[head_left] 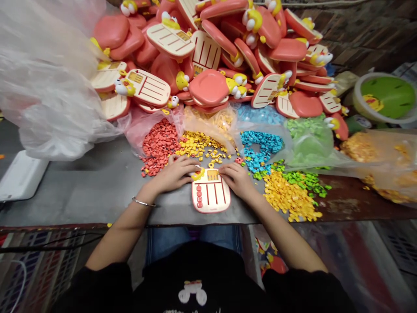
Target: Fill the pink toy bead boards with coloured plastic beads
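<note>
A cream plastic toy board (212, 204) with a red rim lies flat on the table before me. Several small red pieces (199, 195) fill its leftmost slot; the other slots look bare. At its top are a yellow part and a small patterned window. My left hand (175, 174), a silver bangle on its wrist, has its fingers closed on the board's upper left, by the yellow part. The fingertips of my right hand (239, 179) are pressed together at the upper right edge. Whether a small piece is in either hand's fingertips is hidden.
Behind the board lie heaps of red pieces (159, 143), yellow pieces (198, 143) and blue pieces (260, 145). Green pieces (308, 180) and orange-yellow pieces (286, 198) spread at right. A tall pile of red-backed toy boards (208, 87) stands behind; a plastic bag (55, 87) bulges at left.
</note>
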A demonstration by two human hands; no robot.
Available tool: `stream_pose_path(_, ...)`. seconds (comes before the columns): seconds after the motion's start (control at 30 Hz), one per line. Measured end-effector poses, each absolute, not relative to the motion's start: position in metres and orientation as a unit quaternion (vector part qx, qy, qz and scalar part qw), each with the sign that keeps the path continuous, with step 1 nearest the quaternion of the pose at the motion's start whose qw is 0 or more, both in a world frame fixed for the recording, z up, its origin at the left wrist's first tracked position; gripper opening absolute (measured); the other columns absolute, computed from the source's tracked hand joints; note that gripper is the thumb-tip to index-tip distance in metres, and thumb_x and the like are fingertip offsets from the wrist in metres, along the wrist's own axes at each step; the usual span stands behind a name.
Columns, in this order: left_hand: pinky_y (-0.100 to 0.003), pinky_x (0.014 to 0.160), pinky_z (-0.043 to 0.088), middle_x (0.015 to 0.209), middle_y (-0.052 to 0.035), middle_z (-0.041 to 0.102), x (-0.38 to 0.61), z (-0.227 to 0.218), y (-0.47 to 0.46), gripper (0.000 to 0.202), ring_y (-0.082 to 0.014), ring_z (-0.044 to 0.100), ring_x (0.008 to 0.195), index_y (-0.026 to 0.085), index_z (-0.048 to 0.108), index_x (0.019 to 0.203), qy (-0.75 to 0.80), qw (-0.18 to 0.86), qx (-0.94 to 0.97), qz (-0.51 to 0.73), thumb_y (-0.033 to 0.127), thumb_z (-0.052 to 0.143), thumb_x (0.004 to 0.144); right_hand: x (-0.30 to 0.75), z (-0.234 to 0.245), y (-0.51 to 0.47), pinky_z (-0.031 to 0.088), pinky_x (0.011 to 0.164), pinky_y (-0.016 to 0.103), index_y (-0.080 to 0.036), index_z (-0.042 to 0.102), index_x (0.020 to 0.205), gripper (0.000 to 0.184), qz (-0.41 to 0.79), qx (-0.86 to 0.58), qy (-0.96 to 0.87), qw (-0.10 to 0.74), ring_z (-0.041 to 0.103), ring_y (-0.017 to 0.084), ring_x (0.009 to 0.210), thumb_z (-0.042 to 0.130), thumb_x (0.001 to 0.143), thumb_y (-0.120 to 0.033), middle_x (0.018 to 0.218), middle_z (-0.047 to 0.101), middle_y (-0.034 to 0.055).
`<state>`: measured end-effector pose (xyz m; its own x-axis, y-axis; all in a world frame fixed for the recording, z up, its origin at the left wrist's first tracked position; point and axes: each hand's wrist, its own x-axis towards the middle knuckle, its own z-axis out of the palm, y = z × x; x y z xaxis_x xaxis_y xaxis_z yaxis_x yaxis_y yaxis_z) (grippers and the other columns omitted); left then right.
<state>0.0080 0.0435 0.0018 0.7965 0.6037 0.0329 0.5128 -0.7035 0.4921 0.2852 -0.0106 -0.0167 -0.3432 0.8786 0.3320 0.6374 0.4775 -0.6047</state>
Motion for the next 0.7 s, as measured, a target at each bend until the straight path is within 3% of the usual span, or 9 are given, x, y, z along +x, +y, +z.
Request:
stream_pose_path(0.17,-0.045,0.095,0.022,0.139,-0.0047,0.058,0.009,0.002,0.044,0.028,-0.0263,0.048,0.120,0.030,0.063,0.122,0.308,0.229,0.918,0.096,0.038,0.052,0.098,0.290,-0.018,-0.012,0.051,0.084,0.044,-0.021,0.068,0.084,0.019,0.175,-0.457,-0.823,0.288,0.060,0.025,0.093,0.052,0.094,-0.021,0.095,0.069,0.0101)
stream_pose_path(0.33,-0.046,0.095,0.021,0.138,-0.0041,0.059,0.010,0.002,0.042,0.027,-0.0268,0.048,0.116,0.030,0.064,0.120,0.315,0.221,0.918,0.101,0.038,0.054,0.097,0.297,-0.010,-0.028,0.052,0.078,0.037,-0.021,0.069,0.090,0.015,0.262,-0.425,-0.824,0.266,0.062,0.022,0.088,0.054,0.094,-0.020,0.090,0.068,0.0079)
stream_pose_path(0.47,-0.045,0.093,0.022,0.138,-0.0043,0.059,0.012,0.003,0.041,0.025,-0.0266,0.049,0.114,0.029,0.065,0.118,0.316,0.221,0.917,0.101,0.034,0.054,0.097,0.279,-0.015,-0.031,0.051,0.079,0.036,-0.022,0.068,0.099,0.012,0.293,-0.454,-0.788,0.295,0.064,0.021,0.087,0.058,0.092,-0.021,0.093,0.071,0.0066)
stream_pose_path(0.57,-0.045,0.093,0.023,0.137,-0.0043,0.059,0.012,0.003,0.041,0.025,-0.0265,0.049,0.115,0.029,0.065,0.119,0.314,0.224,0.917,0.101,0.033,0.055,0.097,0.260,-0.015,-0.027,0.050,0.084,0.038,-0.021,0.068,0.097,0.011,0.317,-0.417,-0.792,0.315,0.064,0.021,0.089,0.057,0.092,-0.020,0.092,0.072,0.0058)
stream_pose_path(0.7,-0.045,0.094,0.022,0.137,-0.0031,0.060,0.011,0.002,0.042,0.026,-0.0263,0.048,0.118,0.030,0.064,0.120,0.302,0.222,0.922,0.101,0.036,0.057,0.096,0.262,-0.002,-0.022,0.050,0.086,0.037,-0.021,0.069,0.095,0.011,0.417,-0.326,-0.810,0.250,0.065,0.020,0.088,0.066,0.088,-0.029,0.090,0.072,0.0041)
